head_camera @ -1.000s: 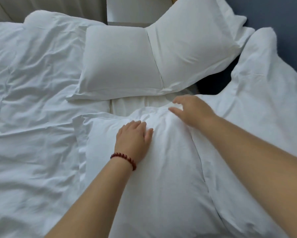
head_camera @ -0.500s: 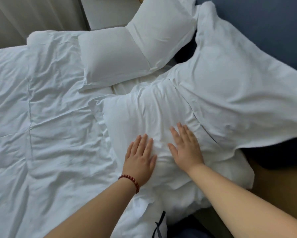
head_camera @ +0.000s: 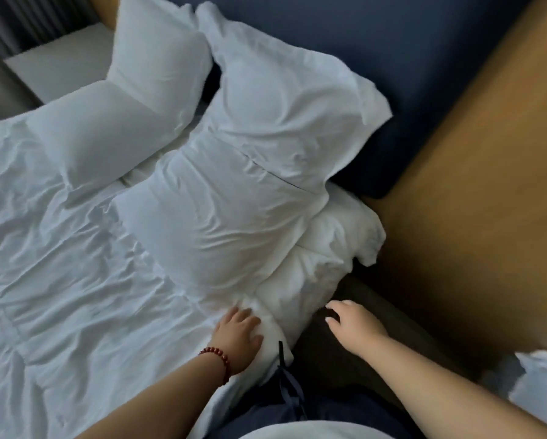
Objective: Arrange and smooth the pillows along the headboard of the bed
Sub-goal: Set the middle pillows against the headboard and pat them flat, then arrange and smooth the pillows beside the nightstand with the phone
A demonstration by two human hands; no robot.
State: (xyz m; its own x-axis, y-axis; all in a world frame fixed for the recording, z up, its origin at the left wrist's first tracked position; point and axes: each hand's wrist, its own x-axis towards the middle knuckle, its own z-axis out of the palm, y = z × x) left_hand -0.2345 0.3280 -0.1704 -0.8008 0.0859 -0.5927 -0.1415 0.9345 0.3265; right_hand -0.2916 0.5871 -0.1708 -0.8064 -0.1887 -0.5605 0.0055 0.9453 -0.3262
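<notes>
Head: pillow (head_camera: 215, 223) just beyond left fingers (head_camera: 238, 315).

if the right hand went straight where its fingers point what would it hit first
Probably the bunched duvet at the bed's edge, just left of the right hand; depth is unclear.

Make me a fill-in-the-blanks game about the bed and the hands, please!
1. The left hand wears a bracelet of ____ beads.
2. The headboard is dark ____.
3. The right hand holds ____.
Missing words: red; blue; nothing.
</notes>
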